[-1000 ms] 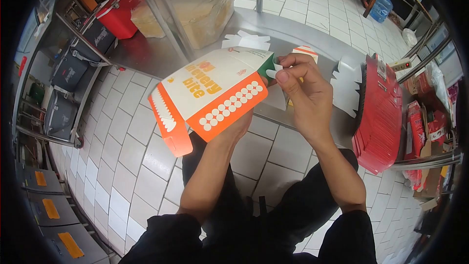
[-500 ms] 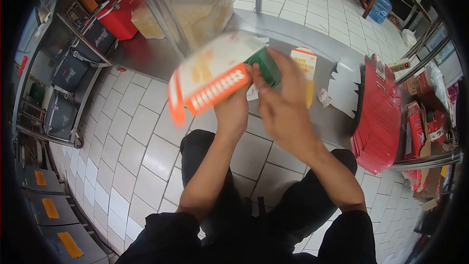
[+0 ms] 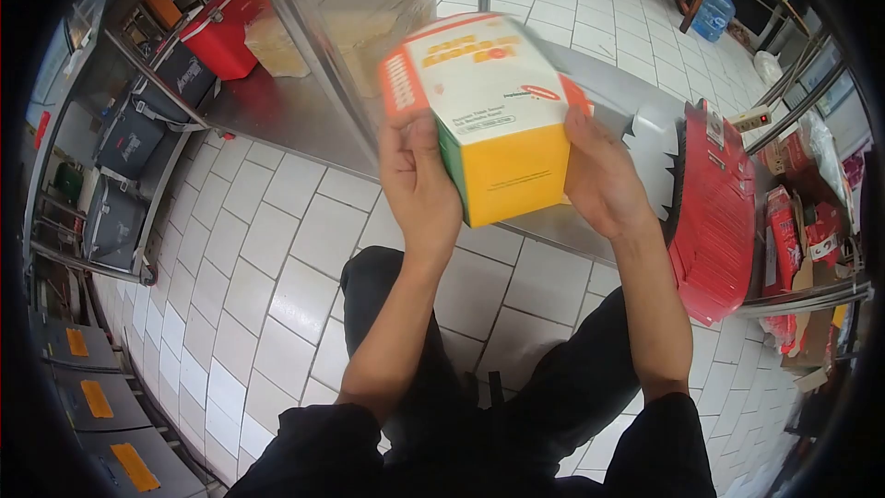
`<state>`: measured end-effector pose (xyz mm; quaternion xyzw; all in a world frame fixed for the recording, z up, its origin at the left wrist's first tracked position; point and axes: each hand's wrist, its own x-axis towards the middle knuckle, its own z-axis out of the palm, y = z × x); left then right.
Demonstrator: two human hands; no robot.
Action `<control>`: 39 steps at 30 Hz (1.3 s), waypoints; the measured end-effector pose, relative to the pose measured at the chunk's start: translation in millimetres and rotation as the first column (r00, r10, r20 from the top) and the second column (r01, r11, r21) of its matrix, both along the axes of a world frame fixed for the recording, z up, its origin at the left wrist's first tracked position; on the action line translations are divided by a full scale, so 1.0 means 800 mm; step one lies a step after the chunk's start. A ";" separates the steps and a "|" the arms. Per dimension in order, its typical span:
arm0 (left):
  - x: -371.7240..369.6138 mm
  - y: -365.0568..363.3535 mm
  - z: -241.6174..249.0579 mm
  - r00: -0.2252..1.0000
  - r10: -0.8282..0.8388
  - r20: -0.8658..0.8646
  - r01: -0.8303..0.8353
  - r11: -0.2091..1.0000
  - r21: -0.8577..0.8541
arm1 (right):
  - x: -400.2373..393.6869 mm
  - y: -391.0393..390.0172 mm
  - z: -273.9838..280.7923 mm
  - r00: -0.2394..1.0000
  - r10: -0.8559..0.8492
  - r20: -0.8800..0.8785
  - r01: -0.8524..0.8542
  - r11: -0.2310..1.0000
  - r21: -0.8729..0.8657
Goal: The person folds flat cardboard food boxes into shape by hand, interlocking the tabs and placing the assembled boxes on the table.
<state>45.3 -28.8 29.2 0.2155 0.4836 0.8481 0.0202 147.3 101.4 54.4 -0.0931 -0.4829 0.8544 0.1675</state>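
Yellow, green, white and orange printed card, that's what we've got in our hands here: one folded carton (image 3: 514,175), held up in the air at about the near edge of the metal table (image 3: 300,134). The yellow panel faces us and the white printed one slopes up and away, with the far end a bit blurred.

Grip-wise, our left hand (image 3: 419,175) is closed on the left side, thumb up near the orange strip, fingers partly behind it. Our right hand (image 3: 604,180) is pressed in along the right side, fingertips up by the orange flap. Can't tell how the hidden fingers sit, sorry.

We'd call it light, though we can't see inside, so no promises. The panels look stiff enough to keep their shape, but squeeze mid-panel and we'd expect them to bow or crease. The print looks smooth, so maybe a bit slippery with dry fingers. Best hold, we reckon, is low on both side walls near the folded corners, palms flat, going easy on the flaps since they look the easiest bits to bend.

Off to the right there's a red stack (image 3: 714,212), well clear of the carton.
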 end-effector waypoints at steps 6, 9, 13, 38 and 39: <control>-0.020 -0.005 -0.018 0.925 0.285 -0.253 -0.324 0.938 -0.127 | -0.013 -0.003 -0.012 0.962 -0.229 -0.150 0.211 0.970 -0.124; -0.007 -0.015 0.001 0.706 0.265 -0.657 -0.436 0.894 -0.108 | -0.022 -0.012 -0.031 0.942 -0.330 -0.054 0.317 0.932 -0.177; 0.001 -0.008 0.010 0.488 -0.152 -0.860 -0.420 0.822 -0.384 | -0.023 -0.035 -0.017 0.960 -0.263 -0.101 0.234 0.944 -0.235; 0.009 0.019 -0.033 0.990 -0.113 0.089 0.126 0.980 -0.156 | -0.014 -0.041 -0.030 0.878 -0.478 0.001 0.385 0.710 0.590; 0.009 0.019 -0.033 0.981 -0.124 0.148 0.145 0.979 -0.146 | -0.015 -0.041 -0.031 0.875 -0.483 -0.018 0.393 0.690 0.608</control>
